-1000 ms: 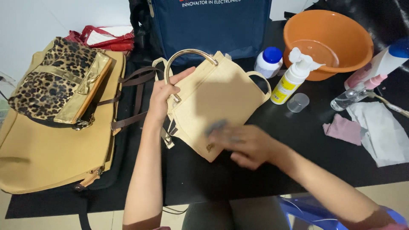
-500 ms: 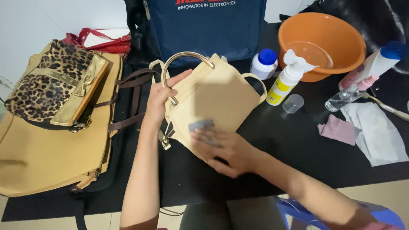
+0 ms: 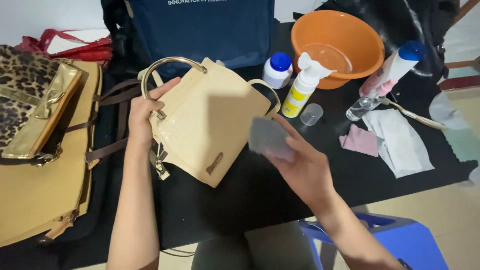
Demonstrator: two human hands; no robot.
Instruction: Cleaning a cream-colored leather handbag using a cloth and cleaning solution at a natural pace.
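Head view: left hand (image 3: 142,117), forearm rising from 6 o'clock, fingers clasped on cream handbag (image 3: 212,122) at centre; right hand (image 3: 302,167), at 4 o'clock, fingers pinching grey cloth (image 3: 267,136) beside bag; orange basin (image 3: 337,45) at 1 o'clock

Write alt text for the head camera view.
A person's left hand grips a cream handbag by its side on a black table, while the right hand holds a grey sponge beside it. An orange basin and bottles stand behind.
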